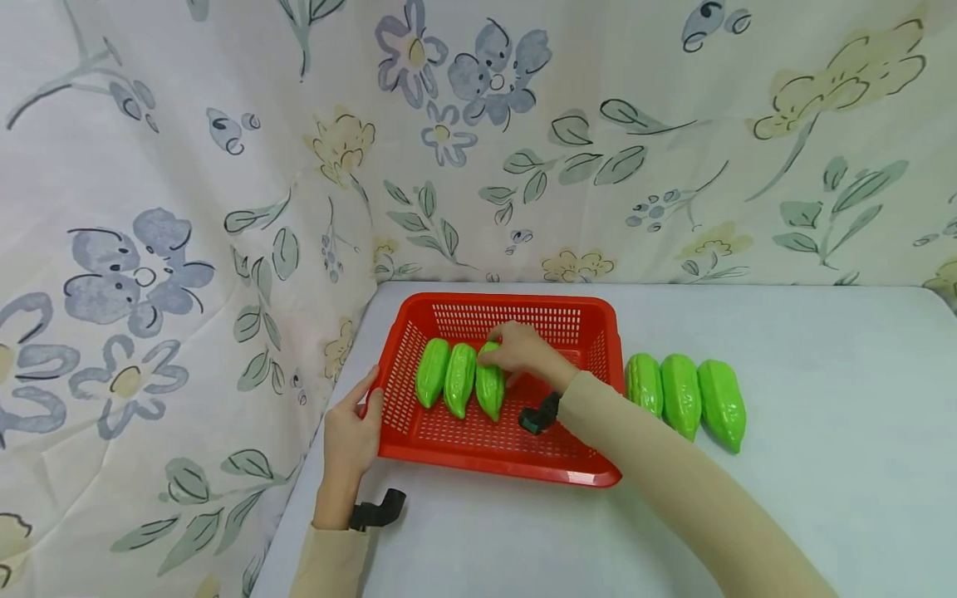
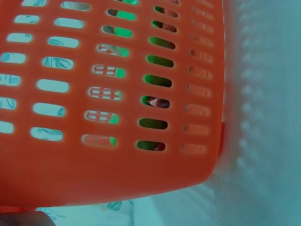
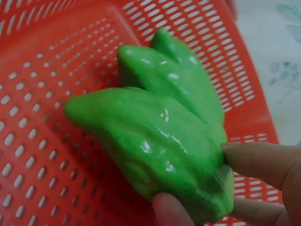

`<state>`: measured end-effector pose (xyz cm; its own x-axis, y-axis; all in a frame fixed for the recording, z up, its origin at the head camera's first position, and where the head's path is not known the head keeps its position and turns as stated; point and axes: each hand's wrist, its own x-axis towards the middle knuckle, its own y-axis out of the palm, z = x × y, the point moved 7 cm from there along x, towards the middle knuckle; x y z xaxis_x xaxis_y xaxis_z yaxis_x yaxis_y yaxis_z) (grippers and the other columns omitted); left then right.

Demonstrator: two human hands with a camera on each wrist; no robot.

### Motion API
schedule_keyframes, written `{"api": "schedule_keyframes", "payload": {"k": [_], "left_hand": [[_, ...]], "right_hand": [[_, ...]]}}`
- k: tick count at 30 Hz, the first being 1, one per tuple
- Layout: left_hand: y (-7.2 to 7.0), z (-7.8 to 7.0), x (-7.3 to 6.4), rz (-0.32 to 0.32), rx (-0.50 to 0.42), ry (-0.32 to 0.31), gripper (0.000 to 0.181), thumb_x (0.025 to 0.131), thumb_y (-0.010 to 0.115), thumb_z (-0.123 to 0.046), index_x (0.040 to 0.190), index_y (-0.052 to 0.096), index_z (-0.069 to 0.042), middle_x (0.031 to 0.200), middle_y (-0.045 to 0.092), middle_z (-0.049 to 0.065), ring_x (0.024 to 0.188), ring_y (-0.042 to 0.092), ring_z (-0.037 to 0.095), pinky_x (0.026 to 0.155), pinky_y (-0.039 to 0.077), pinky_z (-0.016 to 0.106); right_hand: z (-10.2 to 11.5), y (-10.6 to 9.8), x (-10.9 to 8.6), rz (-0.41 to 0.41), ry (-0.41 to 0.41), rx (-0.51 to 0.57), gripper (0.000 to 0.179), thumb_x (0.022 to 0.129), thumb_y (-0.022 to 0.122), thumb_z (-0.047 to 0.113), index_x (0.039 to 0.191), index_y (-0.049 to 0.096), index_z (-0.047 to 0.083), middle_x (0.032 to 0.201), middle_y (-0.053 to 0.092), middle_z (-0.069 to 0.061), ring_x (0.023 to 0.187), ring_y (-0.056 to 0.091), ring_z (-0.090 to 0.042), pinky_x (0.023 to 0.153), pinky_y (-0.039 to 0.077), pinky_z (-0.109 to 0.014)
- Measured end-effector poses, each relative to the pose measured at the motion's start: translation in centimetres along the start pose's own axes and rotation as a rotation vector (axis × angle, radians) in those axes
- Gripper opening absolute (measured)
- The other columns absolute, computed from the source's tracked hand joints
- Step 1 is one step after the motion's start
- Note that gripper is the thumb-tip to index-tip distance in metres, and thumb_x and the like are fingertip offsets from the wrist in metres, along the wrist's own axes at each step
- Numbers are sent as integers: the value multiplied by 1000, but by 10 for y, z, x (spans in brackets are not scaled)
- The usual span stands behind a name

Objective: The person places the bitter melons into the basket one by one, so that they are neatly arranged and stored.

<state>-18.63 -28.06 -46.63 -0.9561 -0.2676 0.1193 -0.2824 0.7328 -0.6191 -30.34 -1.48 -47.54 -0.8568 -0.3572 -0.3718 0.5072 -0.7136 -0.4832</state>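
Note:
A red plastic basket [image 1: 497, 469] with slotted walls stands on the table. My left hand [image 1: 353, 433] grips its left rim; in the left wrist view, the basket wall [image 2: 103, 165] fills most of the picture. Inside, my right hand [image 1: 529, 355] pinches the rightmost glossy green ridged fruit [image 1: 490, 392], with thumb and fingers at its blunt end in the right wrist view. That fruit [image 3: 150, 136] has a tapered tip. Beside it in the basket lie a middle green fruit [image 1: 459, 380] and a left green fruit [image 1: 432, 374], side by side.
Right of the basket, three more green fruits [image 1: 681, 394] lie in a row on the white table [image 1: 837, 465], the nearest partly behind my right sleeve [image 1: 658, 465]. A flower-printed curtain [image 1: 568, 191] hangs at the back and left.

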Motion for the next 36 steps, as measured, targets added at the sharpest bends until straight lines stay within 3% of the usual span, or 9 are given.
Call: {"api": "schedule_keyframes", "payload": {"k": [4, 12, 25, 36], "left_hand": [[0, 0, 1, -5, 3, 15, 42, 107, 54, -25, 149, 60, -23, 89, 77, 22, 59, 66, 23, 47, 50, 27], [-1, -2, 0, -11, 8, 7, 43, 107, 55, -26, 149, 60, -25, 91, 77, 20, 57, 64, 21, 47, 51, 26], [1, 0, 0, -5, 14, 6, 43, 107, 55, -25, 149, 60, -24, 81, 74, 18, 53, 61, 20, 46, 50, 27], [1, 0, 1, -2, 3, -4, 43, 107, 54, -25, 150, 59, -25, 85, 75, 20, 54, 63, 21, 47, 51, 27]], "right_hand": [[-4, 6, 5, 18, 18, -27, 53, 96, 74, 24, 141, 61, 0, 133, 63, -21, 69, 73, -23, 64, 63, -39], [-8, 10, 10, 17, 31, 24, 51, 94, 76, 22, 137, 62, -1, 119, 67, -18, 72, 74, -23, 62, 63, -38], [-6, 10, 8, -12, 19, -62, 54, 94, 77, 24, 138, 61, -2, 118, 69, -19, 64, 73, -21, 63, 63, -38], [-6, 10, 9, -38, 17, -92, 59, 94, 78, 28, 140, 59, -4, 125, 68, -22, 66, 74, -23, 65, 63, -37]]}}
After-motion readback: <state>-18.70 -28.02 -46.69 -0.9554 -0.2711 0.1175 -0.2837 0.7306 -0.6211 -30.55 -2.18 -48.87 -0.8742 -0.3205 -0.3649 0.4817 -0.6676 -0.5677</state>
